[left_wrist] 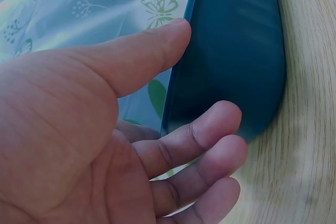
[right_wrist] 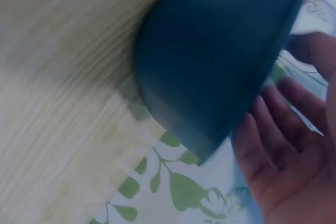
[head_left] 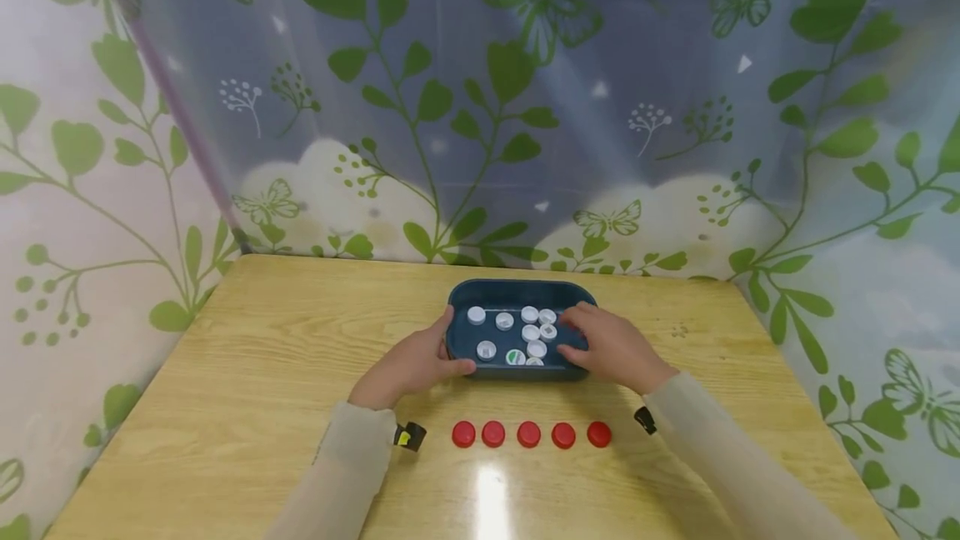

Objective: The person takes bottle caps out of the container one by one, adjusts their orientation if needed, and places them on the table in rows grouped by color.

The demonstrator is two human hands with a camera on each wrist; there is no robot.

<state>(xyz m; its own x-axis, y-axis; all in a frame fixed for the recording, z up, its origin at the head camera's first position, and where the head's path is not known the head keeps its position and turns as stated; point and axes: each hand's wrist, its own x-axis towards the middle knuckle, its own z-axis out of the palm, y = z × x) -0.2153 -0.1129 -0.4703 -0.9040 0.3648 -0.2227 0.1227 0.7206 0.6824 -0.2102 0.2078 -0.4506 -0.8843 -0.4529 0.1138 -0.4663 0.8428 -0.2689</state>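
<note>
A dark blue tray stands on the wooden table, with several white bottle caps inside. One cap has a green patch on its face. My left hand grips the tray's left end, its thumb at the rim and its fingers by the outer wall. Over the right end reaches my right hand, thumb and fingers spread apart inside the tray near the caps. In the right wrist view that hand shows beyond the tray's rim, with its fingers loosely bent and partly hidden.
Several red bottle caps lie in a row on the table, on the near side of the tray. Behind the table and at both sides hangs cloth printed with leaves and butterflies. Each wrist wears a small black device.
</note>
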